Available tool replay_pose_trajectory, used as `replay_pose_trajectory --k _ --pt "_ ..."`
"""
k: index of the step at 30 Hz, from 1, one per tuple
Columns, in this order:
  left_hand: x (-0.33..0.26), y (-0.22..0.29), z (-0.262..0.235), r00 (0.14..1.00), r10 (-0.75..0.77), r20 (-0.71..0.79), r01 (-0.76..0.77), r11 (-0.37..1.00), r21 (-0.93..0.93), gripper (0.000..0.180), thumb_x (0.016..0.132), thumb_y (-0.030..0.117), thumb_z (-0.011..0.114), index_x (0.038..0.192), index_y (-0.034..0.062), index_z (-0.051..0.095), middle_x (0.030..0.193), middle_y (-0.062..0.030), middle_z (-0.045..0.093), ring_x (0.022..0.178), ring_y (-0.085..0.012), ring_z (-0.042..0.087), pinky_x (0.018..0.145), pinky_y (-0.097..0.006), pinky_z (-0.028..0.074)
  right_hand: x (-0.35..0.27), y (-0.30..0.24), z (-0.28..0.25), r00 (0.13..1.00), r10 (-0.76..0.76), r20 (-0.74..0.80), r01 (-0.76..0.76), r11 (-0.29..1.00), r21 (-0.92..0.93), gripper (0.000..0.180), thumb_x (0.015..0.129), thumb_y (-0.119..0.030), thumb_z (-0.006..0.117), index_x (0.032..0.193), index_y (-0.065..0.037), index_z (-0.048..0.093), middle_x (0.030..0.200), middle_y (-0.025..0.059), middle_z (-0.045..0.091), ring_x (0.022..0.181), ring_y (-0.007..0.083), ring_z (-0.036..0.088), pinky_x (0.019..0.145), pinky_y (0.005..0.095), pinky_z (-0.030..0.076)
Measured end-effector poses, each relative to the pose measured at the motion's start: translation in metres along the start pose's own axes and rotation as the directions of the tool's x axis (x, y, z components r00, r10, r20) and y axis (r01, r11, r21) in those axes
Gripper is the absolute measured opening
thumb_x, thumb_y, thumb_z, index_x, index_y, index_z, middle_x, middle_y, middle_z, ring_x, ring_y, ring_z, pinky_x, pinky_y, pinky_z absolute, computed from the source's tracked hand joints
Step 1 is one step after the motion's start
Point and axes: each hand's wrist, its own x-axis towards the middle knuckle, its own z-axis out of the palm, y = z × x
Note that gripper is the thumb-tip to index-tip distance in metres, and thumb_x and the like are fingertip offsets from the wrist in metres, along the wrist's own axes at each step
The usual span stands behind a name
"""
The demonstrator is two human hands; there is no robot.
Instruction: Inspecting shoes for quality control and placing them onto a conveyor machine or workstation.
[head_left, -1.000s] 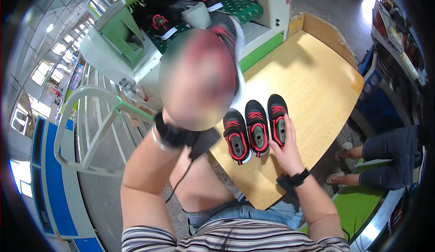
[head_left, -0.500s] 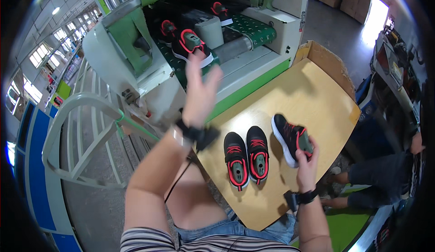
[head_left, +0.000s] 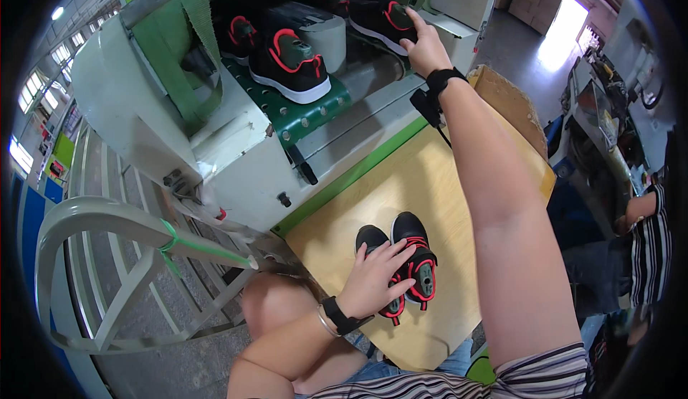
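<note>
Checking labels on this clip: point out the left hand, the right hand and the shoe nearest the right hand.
Left hand (head_left: 368, 283), head view: back of the hand.
Right hand (head_left: 429, 50), head view: back of the hand.
Black shoe (head_left: 374, 19), head view: side of its upper.

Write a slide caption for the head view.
Left hand over two shoes on a table; right hand on another shoe at a machine.

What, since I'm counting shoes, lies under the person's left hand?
Under the left hand is a black shoe; its toe and heel show. The hand also overlaps a second shoe. Most of the first shoe's middle is covered and cannot be seen.
</note>
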Motion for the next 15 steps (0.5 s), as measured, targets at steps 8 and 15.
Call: replay_pose_trajectory --k 8,15 --pt "-0.004 -0.007 0.002 0.998 -0.025 -0.049 0.025 1.000 -0.011 0.065 0.091 0.041 0.068 0.149 0.0168 0.050 0.152 -0.0123 0.049 0.142 -0.0407 0.042 0.117 -0.066 0.022 -0.206 -0.004 -0.021 0.914 -0.162 0.372 0.144 0.987 0.077 0.077 0.095 -0.022 0.069 0.159 -0.010 0.028 0.160 0.0277 0.029 0.150 0.0431 0.027 0.123 0.0471 0.025" --pt "0.000 0.002 0.002 0.998 -0.017 -0.067 0.014 0.999 -0.046 0.063 0.090 0.040 0.069 0.146 0.0154 0.054 0.148 -0.0117 0.054 0.140 -0.0330 0.045 0.118 -0.065 0.022 -0.499 0.027 -0.117 0.641 0.194 0.743 -0.143 0.981 -0.133 0.055 0.107 -0.040 0.043 0.158 -0.018 0.038 0.168 0.0241 0.014 0.153 0.0487 0.011 0.122 0.0614 0.011"
